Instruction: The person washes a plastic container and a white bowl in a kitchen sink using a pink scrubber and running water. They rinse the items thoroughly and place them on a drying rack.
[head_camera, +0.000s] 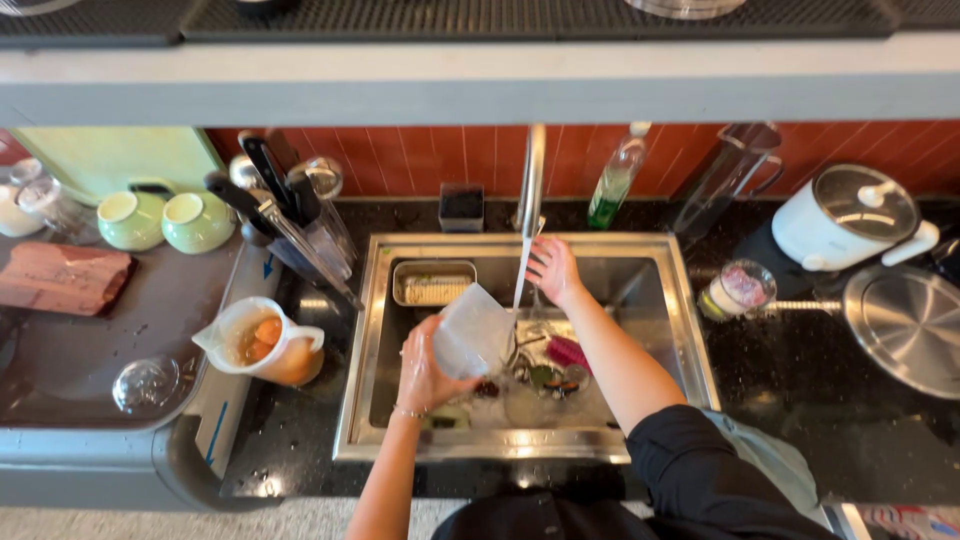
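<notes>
Overhead view of a steel sink (690, 330) at frame centre. The left hand (425, 375), lower centre, is wrapped around a translucent plastic container (472, 330), tilted, held just beside the stream of water (522, 275) that falls from the tap (531, 180); whether it holds any water cannot be told. The right hand (553, 268), centre, is spread with fingers apart beside the stream, holding nothing. On the sink floor lie dishes and utensils (545, 375), among them a pink item, too jumbled to separate; a small steel tray (433, 283) with something pale in it sits at the sink's upper left. Left of the sink, a white jug (262, 342) holds orange pieces in liquid, and a clear holder (315, 250) carries dark-handled knives. Two green bowls (165, 220) stand at upper left. Behind the sink stands a bottle with green liquid (612, 190); at right, a small jar (738, 290) and a white cooker with glass lid (850, 218).
</notes>
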